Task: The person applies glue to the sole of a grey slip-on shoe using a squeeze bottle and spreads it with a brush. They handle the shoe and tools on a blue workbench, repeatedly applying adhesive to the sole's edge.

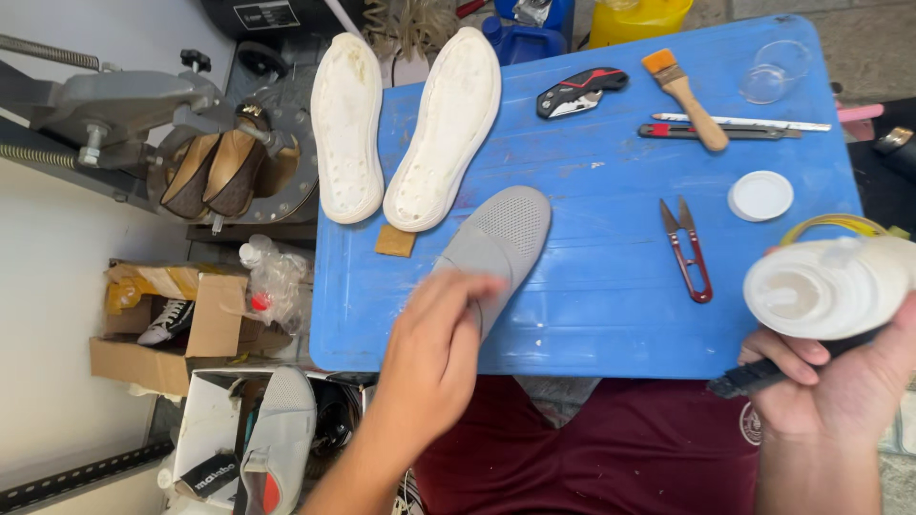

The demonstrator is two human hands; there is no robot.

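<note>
Left hand (434, 353) fingers resting on grey insole (496, 243); right hand (825, 381) gripping white bottle (825, 286).

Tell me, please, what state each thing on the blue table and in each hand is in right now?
White bottle: uncapped, tilted, held in right hand.
White lid: off, lying on blue table.
Grey shoe upper: lying flat, left hand on it.
Two white soles: inner side up.
Red snips: open.
Brush: lying unused.

Bare forearms without sleeves, and a dark red shirt (620, 448) bearing a small round white emblem (751, 426).
</note>
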